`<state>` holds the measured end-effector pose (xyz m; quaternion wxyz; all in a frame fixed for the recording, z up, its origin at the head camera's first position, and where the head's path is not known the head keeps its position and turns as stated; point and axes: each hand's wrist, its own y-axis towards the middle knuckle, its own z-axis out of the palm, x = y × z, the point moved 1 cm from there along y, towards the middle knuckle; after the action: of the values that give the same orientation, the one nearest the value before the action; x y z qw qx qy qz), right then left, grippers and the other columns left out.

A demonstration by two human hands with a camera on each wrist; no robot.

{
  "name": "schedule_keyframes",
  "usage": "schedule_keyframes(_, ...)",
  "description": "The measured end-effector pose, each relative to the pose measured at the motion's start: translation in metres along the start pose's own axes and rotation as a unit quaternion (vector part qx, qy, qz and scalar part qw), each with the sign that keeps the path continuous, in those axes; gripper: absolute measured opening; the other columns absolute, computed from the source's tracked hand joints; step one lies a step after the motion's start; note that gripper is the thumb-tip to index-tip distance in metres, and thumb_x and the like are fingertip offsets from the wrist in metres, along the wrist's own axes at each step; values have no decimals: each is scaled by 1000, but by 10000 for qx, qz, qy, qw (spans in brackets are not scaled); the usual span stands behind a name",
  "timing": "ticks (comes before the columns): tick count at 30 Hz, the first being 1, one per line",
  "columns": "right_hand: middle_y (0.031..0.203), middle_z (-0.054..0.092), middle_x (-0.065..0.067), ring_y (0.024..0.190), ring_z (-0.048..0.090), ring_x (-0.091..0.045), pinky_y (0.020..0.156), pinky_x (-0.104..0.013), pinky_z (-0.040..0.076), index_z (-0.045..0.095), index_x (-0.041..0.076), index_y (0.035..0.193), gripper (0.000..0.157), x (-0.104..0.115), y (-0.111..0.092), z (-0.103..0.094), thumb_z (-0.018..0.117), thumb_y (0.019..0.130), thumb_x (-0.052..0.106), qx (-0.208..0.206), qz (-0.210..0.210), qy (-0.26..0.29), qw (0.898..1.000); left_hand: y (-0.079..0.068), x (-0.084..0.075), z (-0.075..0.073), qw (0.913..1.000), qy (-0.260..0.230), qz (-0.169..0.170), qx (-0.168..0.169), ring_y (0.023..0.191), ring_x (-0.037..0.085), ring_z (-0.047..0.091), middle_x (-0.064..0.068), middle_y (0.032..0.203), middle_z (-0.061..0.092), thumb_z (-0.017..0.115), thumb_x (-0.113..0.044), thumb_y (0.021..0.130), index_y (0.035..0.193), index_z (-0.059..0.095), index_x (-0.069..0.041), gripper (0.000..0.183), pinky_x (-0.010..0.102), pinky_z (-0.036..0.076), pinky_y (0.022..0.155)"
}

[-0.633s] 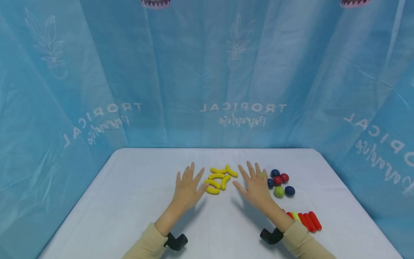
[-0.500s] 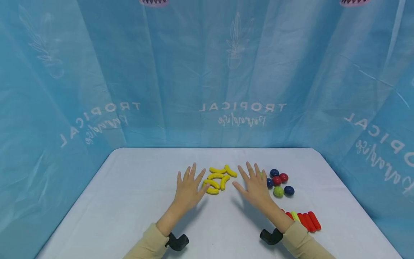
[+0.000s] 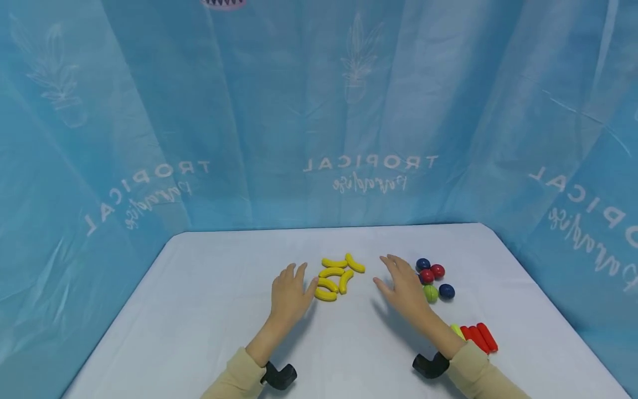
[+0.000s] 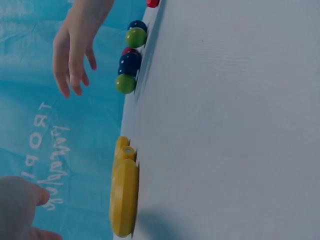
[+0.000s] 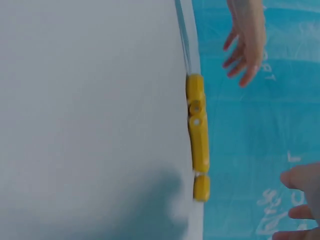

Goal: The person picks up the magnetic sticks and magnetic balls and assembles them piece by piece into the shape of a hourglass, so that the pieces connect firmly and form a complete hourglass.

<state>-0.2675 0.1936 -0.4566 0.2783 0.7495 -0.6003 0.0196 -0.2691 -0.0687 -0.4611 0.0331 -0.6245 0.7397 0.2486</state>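
Several small yellow toy bananas [image 3: 331, 272] lie in a loose cluster on the white table, between my two hands. My left hand [image 3: 289, 293] hovers just left of them, palm down, fingers spread and slightly bent, its thumb near the lowest bananas. On the other side my right hand [image 3: 406, 288] hovers with relaxed fingers, overlapping part of a group of round pieces. Those include a green ball [image 3: 431, 293], a dark blue ball [image 3: 446, 291] and a red ball [image 3: 437, 271]. Shadows fall on the cloth beneath both hands. Neither hand holds anything.
Red sticks [image 3: 483, 336] and a yellow-green stick [image 3: 457, 331] lie beside the right forearm, partly hidden by it. A blue printed curtain [image 3: 279, 199] surrounds the white table [image 3: 214, 310] at the back and sides. Black camera mounts [image 3: 279, 377] hang at the wrists.
Fingers of both hands have dipped and bent a little from a straighter spread. The right hand has shifted slightly right, covering more of the balls. The head view has tilted slightly.
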Motion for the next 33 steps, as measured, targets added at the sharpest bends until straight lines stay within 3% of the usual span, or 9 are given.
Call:
schedule_keyframes(3, 128, 56, -15, 120, 52, -31, 100, -51, 44, 54, 6, 128, 45, -19, -5, -9, 66, 89, 23, -573, 106, 790, 9952, 0, -1, 9, 9987, -387, -285, -171, 95, 31, 61, 19, 105, 64, 55, -39, 93, 117, 61, 1, 47, 43, 51, 77)
schedule_keyframes(6, 117, 61, -16, 110, 57, -31, 93, -48, 47, 59, 1, 120, 37, -38, -13, -16, 69, 85, 10, -1092, 223, 1364, 9844, 1, -1, 19, 9960, -755, -446, -189, 75, 25, 62, 15, 85, 66, 59, -35, 91, 99, 67, 3, 39, 34, 50, 61)
schedule_keyframes(9, 110, 64, -18, 101, 60, -30, 86, -33, 50, 60, -3, 115, 35, -56, -24, -21, 70, 81, 1, -1299, 390, 1569, 9783, 0, -3, 29, 9946, -893, -520, -69, 56, 16, 50, 8, 65, 57, 62, -33, 90, 78, 64, 2, 37, 25, 40, 47)
schedule_keyframes(12, 108, 64, -19, 97, 59, -29, 80, -10, 44, 60, -4, 115, 36, -68, -32, -21, 69, 80, -4, -1235, 499, 1660, 9771, 0, -4, 37, 9949, -853, -542, -49, 47, 12, 35, 1, 55, 42, 64, -35, 88, 67, 54, -4, 39, 22, 27, 40)
schedule_keyframes(15, 109, 64, -19, 97, 58, -29, 79, 1, 36, 60, -4, 114, 37, -73, -38, -19, 68, 78, -7, -1079, 459, 1626, 9797, 0, -4, 40, 9955, -775, -544, -69, 46, 10, 32, 0, 55, 37, 67, -36, 86, 69, 53, -4, 39, 21, 23, 39)
schedule_keyframes(22, 108, 65, -17, 95, 60, -27, 79, -6, 43, 62, -3, 113, 43, -78, -46, -13, 74, 72, -9, -718, 347, 1368, 9874, -5, 4, 38, 9896, -1277, -640, -177, 49, 8, 40, 4, 60, 55, 74, -30, 81, 103, 63, 6, 44, 19, 32, 43)
schedule_keyframes(28, 108, 64, -17, 93, 62, -28, 73, -12, 47, 62, -4, 111, 42, -83, -51, -9, 76, 72, -4, -608, 459, 1287, 9888, -14, 15, 37, 9808, -1776, -738, -328, 53, 8, 45, 2, 61, 56, 73, -17, 78, 93, 68, 4, 26, 19, 37, 49)
schedule_keyframes(33, 105, 64, -18, 90, 63, -29, 70, -10, 48, 62, -5, 110, 41, -83, -52, -9, 76, 72, -4, -745, 411, 1394, 9866, -10, 15, 46, 9908, -1136, -680, -294, 55, 11, 42, 3, 69, 53, 67, -20, 78, 92, 67, -1, 23, 21, 33, 47)
